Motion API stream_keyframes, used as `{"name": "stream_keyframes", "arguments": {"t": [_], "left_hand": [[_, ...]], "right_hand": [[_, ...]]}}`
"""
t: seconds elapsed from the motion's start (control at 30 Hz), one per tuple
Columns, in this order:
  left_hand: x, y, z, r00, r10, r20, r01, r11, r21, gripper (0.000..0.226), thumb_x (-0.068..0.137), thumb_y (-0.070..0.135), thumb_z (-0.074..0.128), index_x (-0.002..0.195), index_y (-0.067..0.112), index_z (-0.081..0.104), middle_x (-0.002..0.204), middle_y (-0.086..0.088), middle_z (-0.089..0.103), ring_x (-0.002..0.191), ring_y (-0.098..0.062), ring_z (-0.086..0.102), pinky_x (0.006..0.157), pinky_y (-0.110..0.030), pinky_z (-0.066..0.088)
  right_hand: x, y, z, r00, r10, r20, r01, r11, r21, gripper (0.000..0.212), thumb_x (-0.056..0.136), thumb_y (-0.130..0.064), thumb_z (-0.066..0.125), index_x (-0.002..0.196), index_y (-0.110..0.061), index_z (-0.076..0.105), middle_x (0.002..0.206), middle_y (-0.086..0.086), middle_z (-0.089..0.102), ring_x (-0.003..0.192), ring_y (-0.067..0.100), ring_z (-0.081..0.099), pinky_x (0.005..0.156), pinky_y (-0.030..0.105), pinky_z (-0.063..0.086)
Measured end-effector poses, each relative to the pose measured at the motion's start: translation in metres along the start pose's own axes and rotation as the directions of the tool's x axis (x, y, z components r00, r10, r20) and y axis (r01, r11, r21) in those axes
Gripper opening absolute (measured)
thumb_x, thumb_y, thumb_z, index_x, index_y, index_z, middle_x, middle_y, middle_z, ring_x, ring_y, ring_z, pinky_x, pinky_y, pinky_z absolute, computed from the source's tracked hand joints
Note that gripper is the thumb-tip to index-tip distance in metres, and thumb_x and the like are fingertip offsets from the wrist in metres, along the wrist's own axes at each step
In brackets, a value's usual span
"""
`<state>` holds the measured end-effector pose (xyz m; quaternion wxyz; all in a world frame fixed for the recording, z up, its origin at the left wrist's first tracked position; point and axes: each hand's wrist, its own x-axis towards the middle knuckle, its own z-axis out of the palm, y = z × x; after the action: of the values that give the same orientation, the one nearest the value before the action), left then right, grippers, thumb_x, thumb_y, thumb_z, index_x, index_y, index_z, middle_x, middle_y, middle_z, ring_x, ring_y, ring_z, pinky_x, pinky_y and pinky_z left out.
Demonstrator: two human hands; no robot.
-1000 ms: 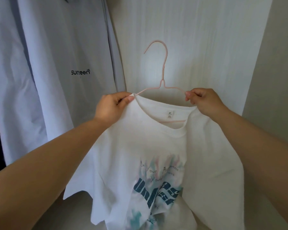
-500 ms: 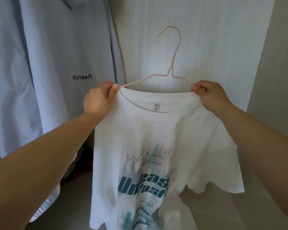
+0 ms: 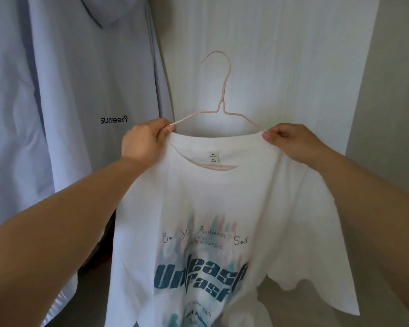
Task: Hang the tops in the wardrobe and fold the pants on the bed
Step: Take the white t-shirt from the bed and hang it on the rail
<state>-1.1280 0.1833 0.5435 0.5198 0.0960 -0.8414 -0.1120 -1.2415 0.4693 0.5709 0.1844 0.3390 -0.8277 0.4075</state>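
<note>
two hands: left hand (image 3: 144, 140) and right hand (image 3: 291, 140) each pinch a shoulder of the white t-shirt (image 3: 222, 197) against the pink wire hanger (image 3: 222, 106).
place: held up inside the wardrobe, beside a hanging pale hoodie (image 3: 69, 114); hook free, no rail in view.
handling: light, limp cotton; likely slides on thin wire.
hold: probably the hanger's neck, for hooking.

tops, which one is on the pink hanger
The white printed t-shirt, with the pink hanger through its neck; the pale blue hooded top at the left shows no hanger.
</note>
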Motion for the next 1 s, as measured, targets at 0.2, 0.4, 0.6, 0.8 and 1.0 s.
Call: {"name": "stream_keyframes", "arguments": {"t": [0.2, 0.4, 0.6, 0.8, 1.0], "left_hand": [[0.013, -0.01, -0.006, 0.994, -0.107, 0.024, 0.109, 0.985, -0.136, 0.024, 0.095, 0.041, 0.05, 0.093, 0.025, 0.068, 0.074, -0.002, 0.058, 0.078, -0.024, 0.054, 0.068, -0.033, 0.042], [0.023, -0.019, -0.008, 0.983, -0.181, -0.02, 0.161, 0.916, -0.368, 0.015, 0.092, 0.024, 0.059, 0.087, 0.014, 0.069, 0.071, -0.006, 0.054, 0.066, -0.01, 0.045, 0.057, -0.016, 0.035], [0.045, -0.017, -0.018, 0.987, -0.141, -0.081, 0.103, 0.927, -0.36, 0.016, 0.093, 0.02, 0.058, 0.087, 0.011, 0.071, 0.075, -0.001, 0.056, 0.076, -0.014, 0.049, 0.067, -0.022, 0.038], [0.071, 0.009, -0.021, 0.988, -0.143, 0.051, 0.15, 0.963, -0.222, 0.033, 0.094, 0.032, 0.053, 0.126, 0.033, 0.057, 0.131, -0.004, 0.05, 0.127, -0.024, 0.038, 0.108, -0.03, 0.023], [0.069, 0.069, -0.029, 0.96, -0.114, 0.255, 0.227, 0.851, -0.474, 0.052, 0.099, 0.042, 0.04, 0.147, 0.027, 0.03, 0.155, 0.001, 0.02, 0.14, -0.018, 0.025, 0.104, -0.023, 0.024]], "right_hand": [[0.001, -0.004, -0.01, 0.999, 0.024, -0.049, -0.03, 0.992, -0.121, 0.026, 0.095, -0.031, 0.052, 0.091, -0.01, 0.067, 0.086, 0.003, 0.058, 0.078, 0.015, 0.049, 0.059, 0.015, 0.034], [0.0, -0.012, -0.013, 0.996, 0.086, -0.016, -0.084, 0.991, 0.109, 0.027, 0.095, -0.03, 0.053, 0.086, -0.01, 0.068, 0.086, 0.002, 0.065, 0.079, 0.015, 0.058, 0.074, 0.025, 0.044], [0.006, -0.042, -0.033, 0.974, 0.112, 0.195, -0.169, 0.939, 0.3, 0.015, 0.092, -0.019, 0.056, 0.086, -0.012, 0.068, 0.087, 0.006, 0.069, 0.076, 0.02, 0.065, 0.076, 0.028, 0.05], [0.019, -0.063, -0.044, 0.984, 0.178, -0.012, -0.166, 0.936, 0.31, 0.014, 0.089, -0.026, 0.062, 0.092, -0.014, 0.069, 0.104, 0.011, 0.068, 0.092, 0.028, 0.065, 0.094, 0.039, 0.049], [0.039, -0.111, -0.055, 0.937, 0.325, -0.126, -0.213, 0.82, 0.532, 0.006, 0.089, -0.015, 0.055, 0.091, -0.011, 0.06, 0.105, 0.012, 0.06, 0.102, 0.029, 0.058, 0.099, 0.046, 0.043]]}}
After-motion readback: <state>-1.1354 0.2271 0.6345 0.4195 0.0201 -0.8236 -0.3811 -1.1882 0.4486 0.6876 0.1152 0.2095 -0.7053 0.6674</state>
